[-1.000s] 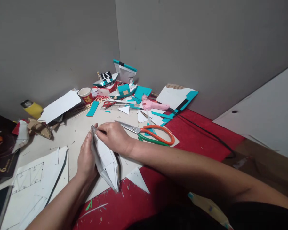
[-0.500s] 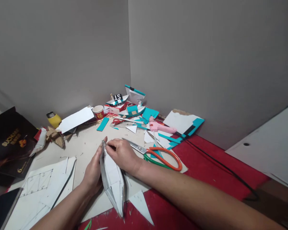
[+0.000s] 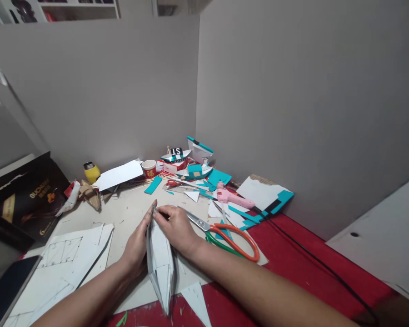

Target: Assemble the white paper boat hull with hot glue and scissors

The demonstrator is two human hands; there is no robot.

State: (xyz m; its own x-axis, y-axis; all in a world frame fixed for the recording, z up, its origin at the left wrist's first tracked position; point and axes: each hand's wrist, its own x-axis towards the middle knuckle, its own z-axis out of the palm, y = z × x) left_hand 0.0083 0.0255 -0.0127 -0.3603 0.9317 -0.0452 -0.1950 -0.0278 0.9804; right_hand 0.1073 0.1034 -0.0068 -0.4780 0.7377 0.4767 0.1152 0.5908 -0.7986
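A long pointed white cardboard boat hull stands on edge on the pale work board. My left hand lies flat against its left side, fingers pressed to the card. My right hand presses the right side and pinches the far tip together with the left. Orange and green handled scissors lie just right of my right hand. A pink glue gun rests beyond them.
A white sheet with pencil lines lies at the left. Teal and white card scraps, a finished small boat model, a red paper cup, a yellow bottle and a black box crowd the back. A black cord crosses the red mat.
The view has tilted upward, so the table and hands sit lower in the picture. Both hands keep the same hold on the white hull.
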